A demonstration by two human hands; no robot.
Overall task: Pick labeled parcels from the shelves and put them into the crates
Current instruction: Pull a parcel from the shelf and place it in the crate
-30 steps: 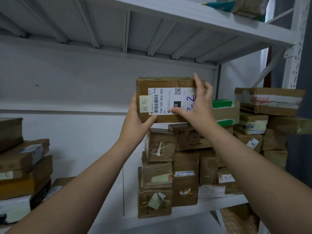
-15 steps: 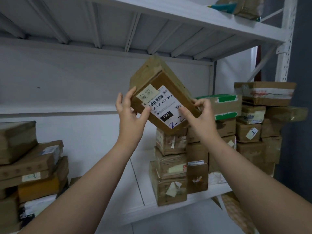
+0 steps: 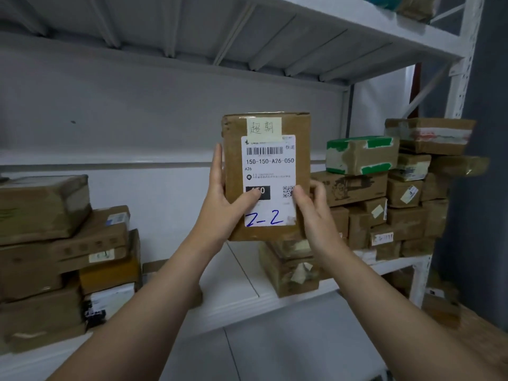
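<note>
We hold the parcel (image 3: 266, 176) upright in front of us with both hands, its labelled face turned toward us. Our left hand (image 3: 222, 196) grips its left edge, fingers flat along the side and the thumb pressed onto the front over the black patch low on the shipping label (image 3: 270, 180). Our right hand (image 3: 308, 207) is closed on the lower right edge, thumb on the label beside the small square code, the other fingers curled behind the cardboard. The label is white, carries a barcode, the printed line 150-150-A26-050 with A26 beneath it, and "2-2" handwritten in blue at the bottom. A pale yellow sticky note (image 3: 264, 129) with handwritten characters sits above it, overlapping the label's top edge. The parcel is clear of the shelf (image 3: 242, 281), raised above the white board and in front of the grey back wall. Just behind and below it stands a short stack of brown boxes (image 3: 288, 268) on the shelf board. To the right a box taped in green and white (image 3: 361, 154) lies on top of a wider heap of cartons (image 3: 398, 215) that reaches to the white perforated upright (image 3: 464, 59). To the left, well apart from our hands, another pile of flat brown parcels (image 3: 60, 251) leans on the same shelf level. Overhead runs the ribbed underside of the upper shelf (image 3: 247, 31). No crate shows in this view.
</note>
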